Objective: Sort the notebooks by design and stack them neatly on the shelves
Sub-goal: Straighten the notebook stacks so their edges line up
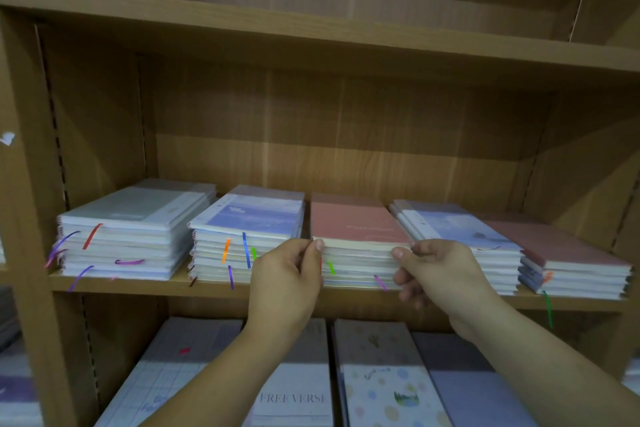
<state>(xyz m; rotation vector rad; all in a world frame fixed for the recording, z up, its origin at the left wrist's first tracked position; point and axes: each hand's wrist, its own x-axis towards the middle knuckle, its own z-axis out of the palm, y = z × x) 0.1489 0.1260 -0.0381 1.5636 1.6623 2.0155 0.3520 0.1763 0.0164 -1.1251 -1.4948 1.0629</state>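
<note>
Your left hand [287, 274] and right hand [440, 270] meet just below the centre of the frame, at the front of the pink-topped stack [356, 222], the middle one of five piles of notebooks on the shelf board [138, 282] that runs across the picture. Your left hand is at the stack's front left corner. Its fingers are curled in and its thumb tip is pressed against the edge of the top pink notebook, pinching that corner. Your right hand is at the front right corner, with its thumb on the upper edge of the pile and its fingers curled against the front of the lower notebooks, so it grips the pile from that side. The stack sits flat on the board with its front edge near the lip. Left of centre, just beside it, is the blue-covered stack [249, 215], with orange, blue and green ribbons hanging from its pages. Further left is the grey-covered stack [131, 218], trailing red and purple ribbons. To the right, the pale blue stack [450, 222] touches the one you hold, and at the far right the dull pink stack [561, 246] has a green ribbon dangling below the board. Along the bottom of the frame more notebooks lie on a lower level, among them the FREE VERSE notebook [294, 399] and a dotted pastel notebook [384, 385]. Across the upper part of the frame runs the upper board [311, 28].
</note>
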